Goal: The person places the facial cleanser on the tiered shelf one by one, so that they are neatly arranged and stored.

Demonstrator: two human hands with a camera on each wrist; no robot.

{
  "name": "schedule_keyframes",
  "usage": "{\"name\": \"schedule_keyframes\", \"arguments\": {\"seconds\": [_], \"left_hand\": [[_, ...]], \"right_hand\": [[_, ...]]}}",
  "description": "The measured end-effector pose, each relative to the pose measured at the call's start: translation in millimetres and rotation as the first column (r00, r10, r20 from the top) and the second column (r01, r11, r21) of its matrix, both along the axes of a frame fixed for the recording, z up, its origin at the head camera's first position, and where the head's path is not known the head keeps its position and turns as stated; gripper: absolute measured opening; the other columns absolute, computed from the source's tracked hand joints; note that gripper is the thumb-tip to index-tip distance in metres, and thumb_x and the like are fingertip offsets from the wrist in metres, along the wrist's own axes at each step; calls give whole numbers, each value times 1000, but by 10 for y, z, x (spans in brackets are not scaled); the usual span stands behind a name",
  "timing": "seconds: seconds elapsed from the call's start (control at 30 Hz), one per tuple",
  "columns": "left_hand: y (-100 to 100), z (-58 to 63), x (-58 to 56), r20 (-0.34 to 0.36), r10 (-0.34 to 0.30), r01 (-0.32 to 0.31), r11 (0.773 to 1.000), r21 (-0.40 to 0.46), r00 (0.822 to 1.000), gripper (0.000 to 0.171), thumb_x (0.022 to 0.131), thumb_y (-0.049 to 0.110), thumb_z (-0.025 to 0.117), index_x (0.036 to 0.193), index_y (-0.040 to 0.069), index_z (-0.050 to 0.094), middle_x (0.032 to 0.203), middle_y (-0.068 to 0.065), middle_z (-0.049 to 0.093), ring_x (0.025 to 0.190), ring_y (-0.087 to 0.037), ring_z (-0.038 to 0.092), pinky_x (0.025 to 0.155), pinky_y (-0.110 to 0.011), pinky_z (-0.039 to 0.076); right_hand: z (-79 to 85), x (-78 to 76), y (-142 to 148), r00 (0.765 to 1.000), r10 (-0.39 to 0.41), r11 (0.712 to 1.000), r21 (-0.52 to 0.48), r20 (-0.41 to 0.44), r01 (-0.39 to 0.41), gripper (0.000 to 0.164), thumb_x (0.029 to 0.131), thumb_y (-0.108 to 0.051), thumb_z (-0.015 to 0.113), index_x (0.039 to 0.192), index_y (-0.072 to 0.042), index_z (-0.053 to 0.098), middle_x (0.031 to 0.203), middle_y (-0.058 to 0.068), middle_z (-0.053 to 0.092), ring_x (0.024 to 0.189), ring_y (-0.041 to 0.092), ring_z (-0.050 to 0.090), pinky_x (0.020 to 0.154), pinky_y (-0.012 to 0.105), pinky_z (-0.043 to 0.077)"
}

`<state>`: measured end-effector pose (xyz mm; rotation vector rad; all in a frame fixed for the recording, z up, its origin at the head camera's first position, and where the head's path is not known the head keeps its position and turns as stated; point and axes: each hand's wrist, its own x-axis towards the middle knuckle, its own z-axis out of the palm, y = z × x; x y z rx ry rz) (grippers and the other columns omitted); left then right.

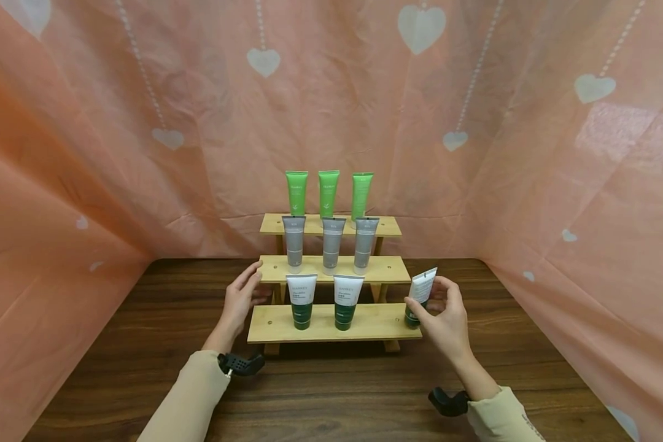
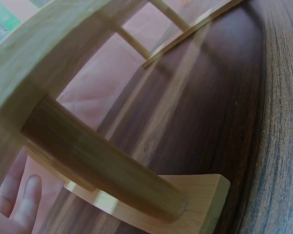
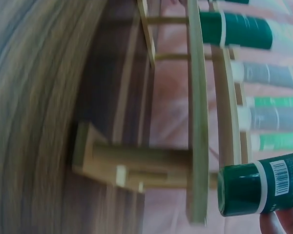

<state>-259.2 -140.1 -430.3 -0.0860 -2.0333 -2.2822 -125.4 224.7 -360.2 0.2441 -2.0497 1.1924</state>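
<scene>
My right hand [image 1: 447,319] pinches a white-and-green squeeze tube [image 1: 422,286] at the right end of the bottom shelf. It leans to the right, its dark green cap [image 3: 239,190] close by the shelf's end in the right wrist view. Two matching tubes, one on the left [image 1: 301,291] and one in the middle [image 1: 347,293], stand cap-down on that shelf. Beside the left end of the middle shelf, my left hand [image 1: 242,298] has its fingertips at the edge of the wooden three-tier stand [image 1: 331,330]. Some left fingers are hidden behind the stand.
Several grey tubes [image 1: 333,242] stand on the middle tier, and several green tubes [image 1: 328,190] on the top one. The stand rests on a dark wood table [image 1: 331,393]. Pink cloth [image 1: 331,123] with white hearts hangs behind and at both sides.
</scene>
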Motion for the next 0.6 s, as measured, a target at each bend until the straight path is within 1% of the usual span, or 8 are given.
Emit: {"name": "schedule_keyframes", "arguments": {"seconds": [0.07,0.13,0.2,0.27,0.37,0.4,0.5,0.6], "left_hand": [[2,3,-3,-3,1,-1,1000,-5,1000,46,90,44,57,133,27,53,105,-9,59,84,-26,64,80,-46,50],[2,5,-4,-3,0,0,1000,-9,1000,46,90,44,56,133,27,53,105,-10,59,83,-25,64,80,-45,51],[0,8,2,-2,2,-2,1000,-9,1000,45,90,44,57,132,27,53,105,-14,59,83,-24,64,79,-45,51],[-5,10,9,1,5,-5,1000,-7,1000,45,90,44,57,132,27,53,106,-19,59,82,-24,64,80,-46,51],[-11,11,18,4,3,-3,1000,-1,1000,45,91,43,57,132,26,53,108,-24,58,83,-26,64,81,-48,49],[-12,10,18,3,2,-2,1000,-1,1000,45,91,43,57,133,26,53,109,-23,58,84,-27,64,82,-49,49],[-12,7,13,0,1,-1,1000,-2,1000,45,91,43,57,133,27,53,107,-17,59,87,-31,63,82,-48,50],[-5,4,8,0,6,-6,1000,-4,1000,45,91,43,57,132,27,53,105,-11,60,90,-35,62,79,-45,51]], "right_hand": [[53,52,-114,999,-2,1000,-30,32,3,58,71,6,77,117,13,42,96,22,51,76,31,55,63,19,50],[70,75,-201,997,-14,998,-54,72,17,59,72,3,77,117,12,40,96,21,51,77,32,55,63,20,50],[76,84,-279,994,-24,997,-66,102,31,60,73,2,78,117,12,39,98,21,51,80,30,55,64,21,50],[70,80,-342,993,-30,996,-76,115,39,60,72,0,78,116,11,38,99,21,51,82,29,54,64,24,51],[37,49,-413,994,-27,996,-78,105,36,60,72,-1,79,115,10,38,99,20,50,82,28,54,64,30,52],[21,34,-433,995,-26,997,-74,95,33,60,72,-1,79,115,10,39,99,20,50,82,28,54,64,31,52],[-97,-61,-442,997,-14,998,-67,77,19,62,70,-4,81,115,8,39,100,18,50,82,25,55,63,36,52],[-229,-158,-420,998,-17,999,-48,60,19,64,69,-8,83,114,4,40,100,13,51,81,20,56,62,36,52]]}}
